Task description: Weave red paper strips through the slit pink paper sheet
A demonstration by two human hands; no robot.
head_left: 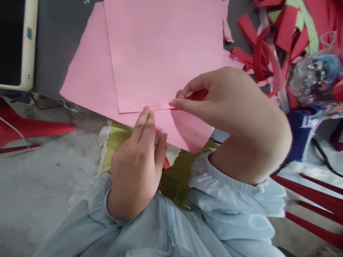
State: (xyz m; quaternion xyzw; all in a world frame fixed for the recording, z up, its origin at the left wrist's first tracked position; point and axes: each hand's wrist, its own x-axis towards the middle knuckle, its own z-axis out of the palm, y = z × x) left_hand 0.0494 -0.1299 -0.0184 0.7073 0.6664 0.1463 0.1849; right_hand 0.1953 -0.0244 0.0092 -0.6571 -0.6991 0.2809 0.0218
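Note:
A sheet of pink paper (166, 53) lies on top of a larger pink sheet (88, 71), which hangs over the table's near edge. At the upper sheet's near edge, my right hand (227, 96) pinches the paper between thumb and forefinger. A bit of red shows beneath the curled fingers of that hand. My left hand (136, 164) rests to the left of it, fingers straight, with two fingertips touching the same edge and the thumb held apart.
Red and green paper strips (278, 39) lie heaped at the upper right. Beside them sits a clear bag of small items (311, 76). A white-framed device with a dark screen (16, 43) is at upper left on the dark table (59, 43). Red stool legs (316, 210) stand at lower right.

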